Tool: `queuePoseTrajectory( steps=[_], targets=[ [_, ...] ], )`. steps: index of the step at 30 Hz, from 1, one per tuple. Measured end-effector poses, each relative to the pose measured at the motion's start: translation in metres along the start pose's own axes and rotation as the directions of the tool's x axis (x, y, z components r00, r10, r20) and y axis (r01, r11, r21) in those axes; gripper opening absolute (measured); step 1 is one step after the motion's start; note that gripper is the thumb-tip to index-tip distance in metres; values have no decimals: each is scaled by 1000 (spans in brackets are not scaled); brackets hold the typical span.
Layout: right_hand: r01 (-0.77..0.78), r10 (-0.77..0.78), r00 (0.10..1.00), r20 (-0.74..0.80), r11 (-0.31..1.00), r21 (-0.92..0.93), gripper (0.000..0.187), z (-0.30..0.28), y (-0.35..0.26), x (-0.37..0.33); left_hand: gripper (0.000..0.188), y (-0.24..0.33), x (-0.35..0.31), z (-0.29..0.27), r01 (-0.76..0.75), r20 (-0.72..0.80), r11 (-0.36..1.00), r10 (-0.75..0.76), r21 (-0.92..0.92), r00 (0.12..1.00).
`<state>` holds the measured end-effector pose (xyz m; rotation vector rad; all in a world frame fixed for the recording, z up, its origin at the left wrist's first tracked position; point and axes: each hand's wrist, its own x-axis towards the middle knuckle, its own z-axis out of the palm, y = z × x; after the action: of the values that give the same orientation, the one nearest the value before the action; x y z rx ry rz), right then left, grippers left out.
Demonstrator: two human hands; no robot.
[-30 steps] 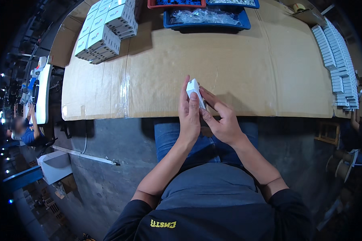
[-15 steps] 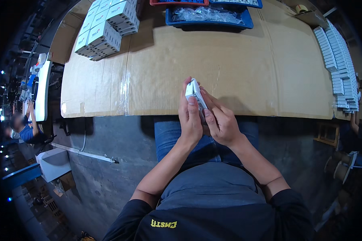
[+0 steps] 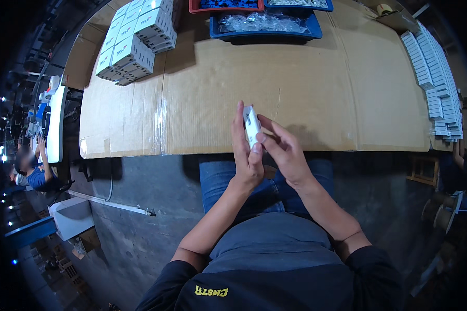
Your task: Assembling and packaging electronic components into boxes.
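A small, slim white box [image 3: 251,126] with dark print on its face is held up just above the near edge of the table. My left hand [image 3: 247,163] grips it from the left, fingers stretched along its far side and thumb at its lower end. On the right side, my right hand [image 3: 289,158] pinches the box's edge with thumb and bent fingers. The underside of the box is hidden by my left hand.
Brown cardboard covers the table [image 3: 233,98]. Stacked white cartons [image 3: 132,57] stand at the back left. A blue tray [image 3: 267,37] of clear plastic pieces sits at the back, before a red tray [image 3: 225,9]. Piled white boxes [image 3: 441,93] line the right side.
The white box has turned in my hands so its printed narrow face shows more. My right fingers have shifted from its side to its edge, and the view has tilted slightly.
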<state>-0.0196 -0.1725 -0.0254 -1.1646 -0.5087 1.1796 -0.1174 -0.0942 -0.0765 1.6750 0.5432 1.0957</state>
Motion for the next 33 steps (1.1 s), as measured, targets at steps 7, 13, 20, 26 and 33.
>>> queuePoseTrajectory(
  steps=[7,13,20,26,33],
  targets=[
    [58,-59,998,-12,994,-96,73,17,22,-1,110,1,-5,2,101,-122,994,-105,-38,987],
    [112,-117,993,-28,985,-128,80,23,24,-8,124,2,-11,-1,121,-150,991,-129,-59,980],
    [192,-181,979,99,973,-128,78,20,25,-13,135,5,-11,-1,107,-187,990,-124,-95,974],
    [203,-189,977,103,967,-153,74,19,23,-18,124,24,0,-4,57,-178,997,-46,58,983],
    [173,-150,979,141,971,-164,68,16,19,-22,117,18,-3,-1,-20,-205,994,41,107,978]
  ],
)
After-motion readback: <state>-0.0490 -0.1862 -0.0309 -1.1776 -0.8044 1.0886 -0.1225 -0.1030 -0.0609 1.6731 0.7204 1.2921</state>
